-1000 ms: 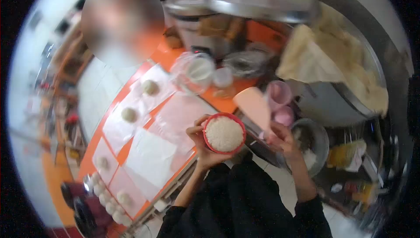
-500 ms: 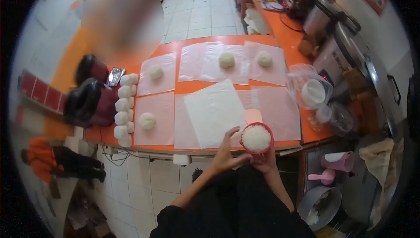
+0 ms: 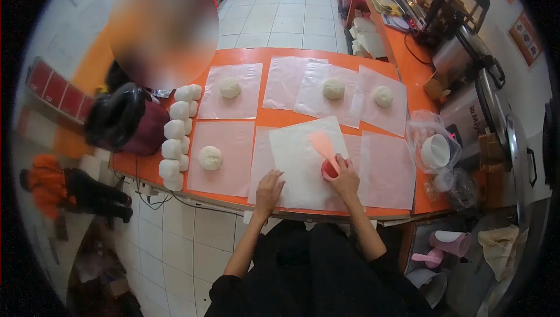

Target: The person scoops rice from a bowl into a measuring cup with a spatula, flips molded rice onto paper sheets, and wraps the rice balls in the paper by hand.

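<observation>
My right hand (image 3: 345, 180) is closed round a small red cup (image 3: 328, 170) pressed down on the white paper sheet (image 3: 297, 162). The cup looks tipped over, and its rice is hidden from me. A pink rice paddle (image 3: 321, 142) sticks out beyond the same hand, its handle running under the fingers. At the sheet's front left edge, my left hand (image 3: 269, 193) lies with fingers extended on the paper, holding nothing. Rounded rice mounds sit on separate sheets: one at the near left (image 3: 210, 158), one at the back left (image 3: 230, 88), and two at the back right (image 3: 333, 89).
Several white cups (image 3: 171, 149) line the table's left side by a dark red appliance (image 3: 131, 121). A white bowl in plastic (image 3: 435, 151) stands at right. Below are a pink jug (image 3: 450, 242) and a metal pot (image 3: 430, 286). A person in orange (image 3: 49, 188) appears at lower left.
The rice-filled red cup went from upright in both hands to tipped down on the white sheet under my right hand. My left hand let go and moved left onto the paper.
</observation>
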Demonstrator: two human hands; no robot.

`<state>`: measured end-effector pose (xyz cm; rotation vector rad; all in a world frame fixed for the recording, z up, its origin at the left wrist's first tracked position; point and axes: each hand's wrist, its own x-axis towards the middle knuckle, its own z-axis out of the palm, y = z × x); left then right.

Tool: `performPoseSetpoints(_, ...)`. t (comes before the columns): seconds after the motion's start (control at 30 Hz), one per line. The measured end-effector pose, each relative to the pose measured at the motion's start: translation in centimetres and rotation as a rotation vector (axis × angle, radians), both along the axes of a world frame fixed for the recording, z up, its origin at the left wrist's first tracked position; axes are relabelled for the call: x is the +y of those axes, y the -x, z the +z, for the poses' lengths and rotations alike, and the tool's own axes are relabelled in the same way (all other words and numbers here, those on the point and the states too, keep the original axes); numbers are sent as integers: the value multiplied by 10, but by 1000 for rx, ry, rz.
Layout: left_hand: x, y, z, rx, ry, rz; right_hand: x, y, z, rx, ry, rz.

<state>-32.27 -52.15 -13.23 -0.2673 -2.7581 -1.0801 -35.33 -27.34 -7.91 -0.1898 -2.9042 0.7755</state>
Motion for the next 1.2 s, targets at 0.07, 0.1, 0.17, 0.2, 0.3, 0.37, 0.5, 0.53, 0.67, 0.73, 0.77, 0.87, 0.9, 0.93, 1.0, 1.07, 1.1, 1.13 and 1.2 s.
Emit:
performPoseSetpoints(0.07,1,7,-4,53,200,-51,-1,-3,-16,-48,-69,-37)
performPoseSetpoints(0.1,1,6,-4,19,233,-43,2,-1,-14,-77,-67,-29)
performPoseSetpoints(0.17,-1,8,-6,-19,300,-35,7,1,-10,-138,-52,-31)
performPoseSetpoints(0.2,-3,9,-5,-26,329,-24,9,3,-9,-161,-48,-20)
performPoseSetpoints(0.3,-6,11,-5,-34,345,-25,18,9,-9,-200,-43,8)
performPoseSetpoints(0.37,-8,12,-7,-44,334,-41,28,14,-11,-186,-47,23)
performPoseSetpoints(0.5,-10,13,-7,-77,335,-72,41,18,-1,-260,-59,46)
performPoseSetpoints(0.53,-9,14,-6,-82,335,-74,40,18,6,-273,-67,66)
performPoseSetpoints(0.67,-4,14,4,-60,327,-63,47,20,8,-264,-57,127)
performPoseSetpoints(0.73,1,17,17,-66,351,-48,48,21,9,-271,-58,135)
performPoseSetpoints(0.77,2,17,19,-26,313,-40,48,20,11,-274,-61,137)
performPoseSetpoints(0.87,8,20,19,36,176,-64,44,15,20,-254,-25,117)
performPoseSetpoints(0.9,8,21,15,12,124,-96,44,11,24,-246,-16,97)
performPoseSetpoints(0.93,12,23,15,-12,72,-131,44,10,31,-219,-1,102)
performPoseSetpoints(1.0,28,23,28,-79,-185,-121,47,9,48,-164,30,109)
performPoseSetpoints(1.07,46,24,60,-214,-359,-129,58,7,72,-54,238,63)
performPoseSetpoints(1.1,56,24,82,-314,-403,-145,63,5,78,5,341,42)
performPoseSetpoints(1.13,66,25,93,-415,-444,-158,70,4,76,239,250,85)
performPoseSetpoints(1.2,93,24,93,-423,-574,-356,81,-23,99,-16,1000,-84)
